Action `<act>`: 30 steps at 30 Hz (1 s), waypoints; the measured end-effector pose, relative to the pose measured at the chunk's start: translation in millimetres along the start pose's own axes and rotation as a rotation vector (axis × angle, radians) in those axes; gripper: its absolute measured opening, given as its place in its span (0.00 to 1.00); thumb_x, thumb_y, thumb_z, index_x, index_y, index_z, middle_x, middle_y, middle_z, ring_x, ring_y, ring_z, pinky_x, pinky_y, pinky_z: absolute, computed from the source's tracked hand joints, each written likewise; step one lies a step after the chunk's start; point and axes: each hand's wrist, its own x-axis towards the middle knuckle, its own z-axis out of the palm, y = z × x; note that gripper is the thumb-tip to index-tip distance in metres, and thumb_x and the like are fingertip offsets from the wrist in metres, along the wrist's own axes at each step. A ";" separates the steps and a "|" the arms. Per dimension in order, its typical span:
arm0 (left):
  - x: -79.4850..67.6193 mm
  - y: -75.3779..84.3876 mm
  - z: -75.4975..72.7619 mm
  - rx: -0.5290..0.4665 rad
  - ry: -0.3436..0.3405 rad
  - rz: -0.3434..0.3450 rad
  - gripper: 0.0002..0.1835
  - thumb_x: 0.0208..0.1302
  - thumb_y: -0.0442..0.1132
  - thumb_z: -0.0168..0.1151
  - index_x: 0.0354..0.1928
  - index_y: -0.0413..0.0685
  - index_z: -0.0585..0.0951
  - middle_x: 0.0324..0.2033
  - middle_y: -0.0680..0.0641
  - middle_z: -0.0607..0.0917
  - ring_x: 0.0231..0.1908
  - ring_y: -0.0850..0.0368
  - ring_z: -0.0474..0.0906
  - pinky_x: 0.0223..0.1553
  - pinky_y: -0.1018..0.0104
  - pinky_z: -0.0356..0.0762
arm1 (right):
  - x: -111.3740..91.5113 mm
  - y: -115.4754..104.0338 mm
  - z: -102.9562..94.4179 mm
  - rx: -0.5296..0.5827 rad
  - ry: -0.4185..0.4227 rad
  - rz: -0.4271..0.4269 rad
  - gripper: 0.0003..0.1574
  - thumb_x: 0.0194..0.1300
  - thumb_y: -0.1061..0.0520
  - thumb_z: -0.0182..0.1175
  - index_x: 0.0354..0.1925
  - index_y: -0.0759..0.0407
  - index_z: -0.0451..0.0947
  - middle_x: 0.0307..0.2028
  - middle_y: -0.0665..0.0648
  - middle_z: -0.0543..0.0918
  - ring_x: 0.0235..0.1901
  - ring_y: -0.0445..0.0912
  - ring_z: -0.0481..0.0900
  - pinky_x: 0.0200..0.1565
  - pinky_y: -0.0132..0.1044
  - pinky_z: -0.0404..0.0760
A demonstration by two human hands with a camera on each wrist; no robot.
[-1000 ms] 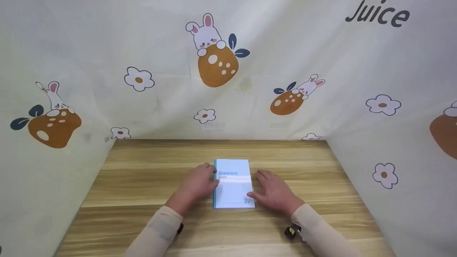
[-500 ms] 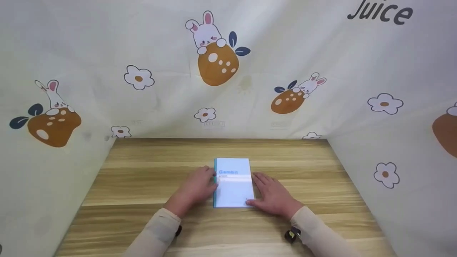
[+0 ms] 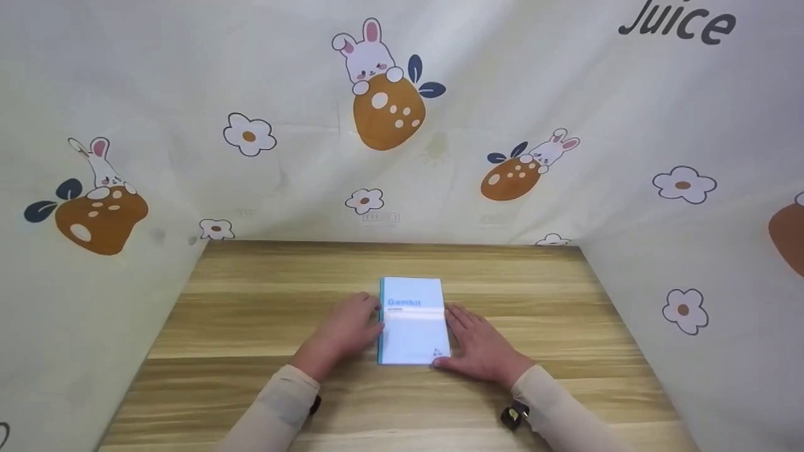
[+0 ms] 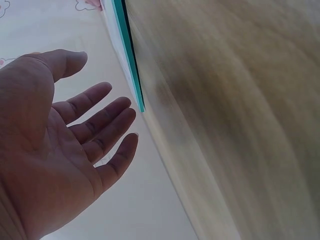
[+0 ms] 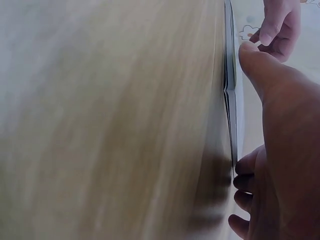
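Note:
A thin white notebook [image 3: 411, 336] with a teal spine and the word "Gambit" on its cover lies flat on the wooden table. At its spine is my left hand [image 3: 344, 328], fingers relaxed and slightly bent; in the left wrist view this hand [image 4: 65, 135] holds nothing, and the teal spine [image 4: 128, 55] runs past the fingertips. Along the opposite edge, the fingertips of my right hand [image 3: 482, 345] touch the notebook, with the thumb at its lower right corner. The right wrist view shows the page edges [image 5: 230, 95] beside this hand's thumb and fingertips.
Pale cloth walls [image 3: 295, 201] printed with rabbits and flowers close off the back and both sides of the wooden table [image 3: 251, 263]. A small dark device [image 3: 515, 414] sits at my right wrist.
My right hand has moved left against the notebook's edge, its thumb sliding down to the lower corner. The left hand stays beside the spine. The head view has shifted slightly.

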 end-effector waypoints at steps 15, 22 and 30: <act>1.5 -3.8 3.4 -0.013 -0.009 0.016 0.25 0.70 0.52 0.61 0.63 0.47 0.78 0.51 0.48 0.80 0.50 0.53 0.77 0.54 0.51 0.78 | -0.5 -2.8 -1.2 0.013 -0.019 0.029 0.73 0.58 0.13 0.48 0.79 0.64 0.50 0.78 0.63 0.54 0.77 0.57 0.52 0.72 0.57 0.59; 3.2 -3.0 5.2 -0.026 -0.032 -0.011 0.25 0.71 0.54 0.61 0.64 0.50 0.77 0.52 0.49 0.80 0.51 0.54 0.77 0.54 0.51 0.78 | -1.0 -1.6 -1.7 0.030 -0.011 0.030 0.71 0.59 0.14 0.48 0.78 0.64 0.52 0.78 0.62 0.56 0.77 0.57 0.53 0.72 0.57 0.59; 4.7 5.7 6.5 -0.038 -0.060 0.091 0.21 0.70 0.52 0.63 0.59 0.52 0.80 0.53 0.51 0.80 0.47 0.56 0.75 0.53 0.54 0.78 | -0.6 -3.7 -9.3 0.034 0.006 0.042 0.67 0.63 0.16 0.46 0.78 0.63 0.53 0.78 0.61 0.57 0.77 0.54 0.53 0.73 0.54 0.58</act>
